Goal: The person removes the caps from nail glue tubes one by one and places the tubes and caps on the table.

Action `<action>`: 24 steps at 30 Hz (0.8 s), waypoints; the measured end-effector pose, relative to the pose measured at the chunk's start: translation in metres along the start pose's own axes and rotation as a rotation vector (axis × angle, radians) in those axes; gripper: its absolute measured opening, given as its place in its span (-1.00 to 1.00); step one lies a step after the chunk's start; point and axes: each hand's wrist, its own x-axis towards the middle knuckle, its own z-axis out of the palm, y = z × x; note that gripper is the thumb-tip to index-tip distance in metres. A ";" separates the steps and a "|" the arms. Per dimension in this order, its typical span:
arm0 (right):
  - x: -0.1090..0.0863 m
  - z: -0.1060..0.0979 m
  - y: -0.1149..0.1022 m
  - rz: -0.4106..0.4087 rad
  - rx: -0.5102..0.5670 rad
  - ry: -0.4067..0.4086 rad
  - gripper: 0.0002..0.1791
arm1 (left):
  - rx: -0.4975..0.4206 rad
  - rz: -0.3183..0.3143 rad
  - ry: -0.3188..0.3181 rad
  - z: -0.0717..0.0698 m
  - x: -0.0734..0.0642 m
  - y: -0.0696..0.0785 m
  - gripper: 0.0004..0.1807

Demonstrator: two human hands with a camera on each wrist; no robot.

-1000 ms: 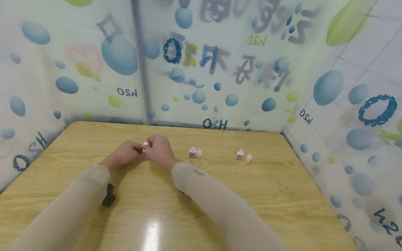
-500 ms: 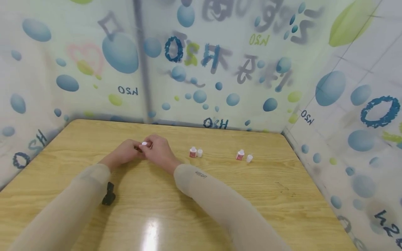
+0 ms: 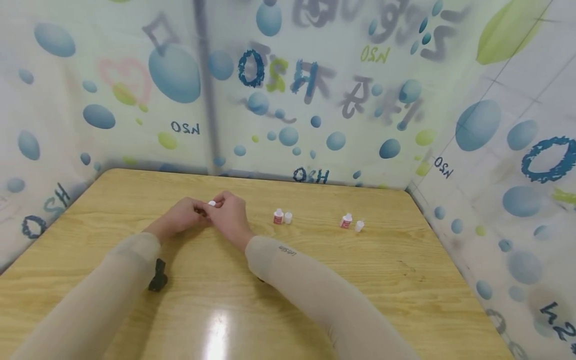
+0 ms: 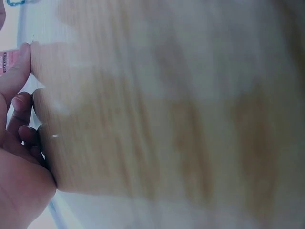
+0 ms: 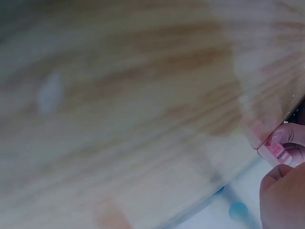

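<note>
At the back left of the table, my left hand point(image 3: 180, 217) grips a small bottle point(image 5: 275, 152) with a pink-red label, low over the wood. In the head view its body is hidden behind the fingers. The right hand point(image 3: 230, 215) pinches the white cap point(image 3: 212, 203) at the bottle's top with thumb and fingertips. A sliver of the pink label point(image 4: 6, 61) shows beside the left fingers point(image 4: 19, 71) in the left wrist view. The right wrist view has the bottle tilted between both hands, its base close to the tabletop.
To the right of the hands a small red-and-white bottle point(image 3: 278, 217) stands uncapped with a white cap point(image 3: 288, 218) beside it. Farther right are another such bottle point(image 3: 346, 221) and its cap point(image 3: 359, 226). A black object point(image 3: 158, 276) shows by the left sleeve. A patterned curtain point(image 3: 252, 125) closes the back.
Both hands stay at the same spot on the bottle. The right fingers have shifted around the white cap, and less of the bottle shows between the hands. The head view has tilted slightly.
</note>
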 end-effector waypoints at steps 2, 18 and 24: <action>0.000 0.000 0.001 -0.003 0.000 0.005 -0.83 | -0.005 0.002 0.005 0.001 0.000 -0.001 -0.56; -0.001 0.000 -0.004 -0.041 -0.095 -0.067 -0.87 | -0.002 -0.034 0.022 0.001 0.001 -0.001 -0.53; 0.000 0.002 -0.003 -0.031 -0.132 -0.076 -0.88 | -0.005 -0.027 0.022 0.002 0.000 -0.002 -0.52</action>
